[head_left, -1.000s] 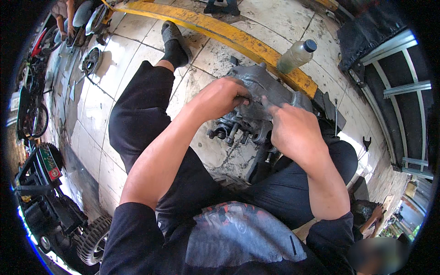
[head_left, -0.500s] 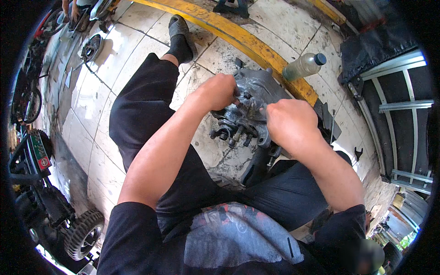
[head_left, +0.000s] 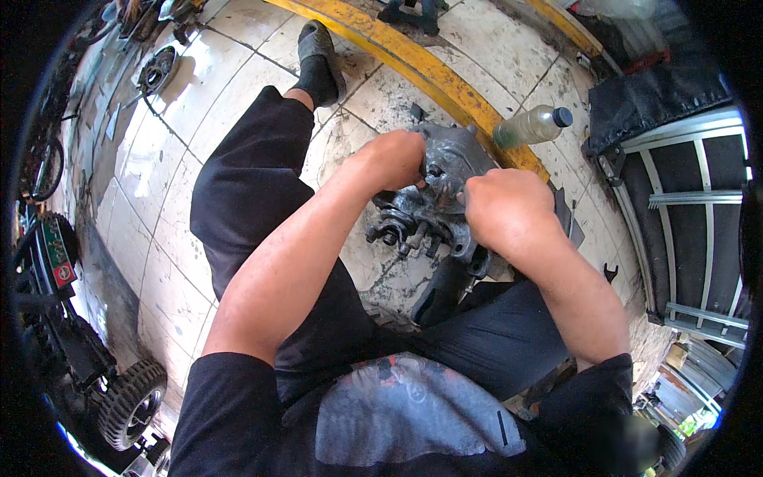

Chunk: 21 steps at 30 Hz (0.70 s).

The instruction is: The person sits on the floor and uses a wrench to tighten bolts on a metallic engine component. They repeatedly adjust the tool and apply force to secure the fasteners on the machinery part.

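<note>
A grey metal engine or gearbox casing [head_left: 459,149] rests on the floor between my legs, its surface smeared with dark grease. Several dark shafts and bolts [head_left: 397,230] stick out of its near left side. My left hand [head_left: 393,160] is closed at the casing's upper left, with its fingertips down against the metal. At the right side my right hand [head_left: 510,205] is curled, knuckles up, close over the casing. Both hands hide whatever their fingers grip. A black cylindrical part [head_left: 441,288] lies between the casing and my right thigh.
Beyond the casing runs a yellow steel rail [head_left: 389,49], with a capped bottle of cloudy liquid [head_left: 531,126] beside it. A round part [head_left: 157,70] lies on the tiles at far left. A treaded tyre [head_left: 133,405] stands at left, a metal-framed rack [head_left: 699,199] at right.
My view has shifted slightly, so the floor objects sit a little differently. Both hands stay at the casing in nearly the same closed pose.
</note>
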Each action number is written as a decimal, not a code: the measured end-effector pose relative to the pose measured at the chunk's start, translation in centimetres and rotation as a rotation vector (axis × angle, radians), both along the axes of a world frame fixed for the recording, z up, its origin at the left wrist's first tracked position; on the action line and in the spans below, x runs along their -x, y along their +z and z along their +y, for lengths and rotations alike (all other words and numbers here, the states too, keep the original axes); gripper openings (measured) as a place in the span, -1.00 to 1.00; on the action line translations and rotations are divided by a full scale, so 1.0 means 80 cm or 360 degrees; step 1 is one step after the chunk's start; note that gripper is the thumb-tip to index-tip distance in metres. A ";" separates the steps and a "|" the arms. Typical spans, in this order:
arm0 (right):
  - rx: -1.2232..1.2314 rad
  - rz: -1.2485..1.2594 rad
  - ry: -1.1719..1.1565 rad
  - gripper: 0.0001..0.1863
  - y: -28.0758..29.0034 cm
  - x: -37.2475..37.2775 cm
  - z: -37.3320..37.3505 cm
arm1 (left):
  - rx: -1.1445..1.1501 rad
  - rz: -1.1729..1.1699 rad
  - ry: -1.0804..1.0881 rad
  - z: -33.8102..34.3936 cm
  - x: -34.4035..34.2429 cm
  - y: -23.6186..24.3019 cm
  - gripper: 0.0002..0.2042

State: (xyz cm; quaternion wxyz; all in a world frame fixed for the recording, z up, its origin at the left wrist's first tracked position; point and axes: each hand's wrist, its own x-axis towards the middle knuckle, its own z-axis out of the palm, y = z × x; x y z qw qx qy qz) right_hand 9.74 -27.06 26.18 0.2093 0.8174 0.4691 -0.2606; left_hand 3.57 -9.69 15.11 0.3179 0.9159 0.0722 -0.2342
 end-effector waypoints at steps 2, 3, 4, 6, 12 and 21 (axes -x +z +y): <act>-0.0066 -0.0026 0.0005 -0.77 -0.001 0.002 0.002 | 0.0003 0.0013 0.0011 0.002 0.000 0.000 -0.71; -0.0118 -0.0052 -0.0005 -0.79 -0.006 0.005 -0.002 | -0.0016 0.0019 0.0014 0.001 -0.002 -0.004 -0.71; -0.0169 -0.0079 -0.0015 -0.80 -0.009 0.008 -0.005 | -0.0034 0.0024 0.0017 0.000 -0.002 -0.008 -0.71; -0.0182 -0.0052 -0.0054 -0.80 -0.011 0.012 -0.001 | -0.0025 0.0016 0.0002 0.002 -0.001 -0.013 -0.70; -0.0254 -0.0075 -0.0088 -0.69 0.006 0.008 -0.023 | -0.0070 0.0090 0.0005 0.001 -0.003 -0.007 -0.68; -0.0540 -0.0060 0.0272 -0.51 -0.037 -0.002 -0.081 | 0.0001 0.0065 0.0004 0.004 -0.009 -0.013 -0.64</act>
